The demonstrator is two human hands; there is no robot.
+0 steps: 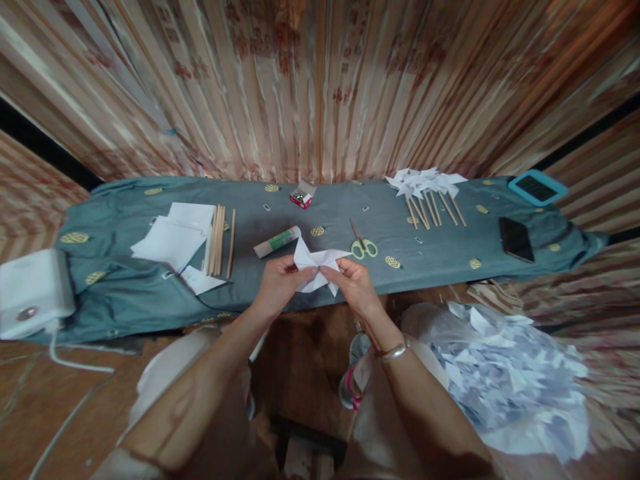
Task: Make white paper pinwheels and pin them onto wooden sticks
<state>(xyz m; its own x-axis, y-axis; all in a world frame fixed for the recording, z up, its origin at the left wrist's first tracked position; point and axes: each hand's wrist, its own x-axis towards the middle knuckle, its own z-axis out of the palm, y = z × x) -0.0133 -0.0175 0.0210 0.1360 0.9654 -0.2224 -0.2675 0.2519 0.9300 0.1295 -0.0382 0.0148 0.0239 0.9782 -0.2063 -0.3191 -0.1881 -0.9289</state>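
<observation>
Between my two hands is a white paper pinwheel (320, 259), its points folded in toward the middle. My left hand (281, 283) pinches its left side, with the thumb near the centre. On the other side my right hand (356, 283) grips it the same way, thumb also at the centre. Just beyond lie a glue stick (277, 241) with a green and white label, and scissors (363, 245) with light green handles. A small red box (301, 195) stands open farther back, with tiny pieces inside that I cannot make out.
On the cloth-covered table (250, 200), wooden sticks (217, 240) lie beside white paper sheets (173, 240) at left. Several finished pinwheels (427, 190) rest back right, near a phone (516, 239) and a blue-framed device (537, 187). A bag of paper pieces (515, 380) sits low right; a white box (35, 293) is far left.
</observation>
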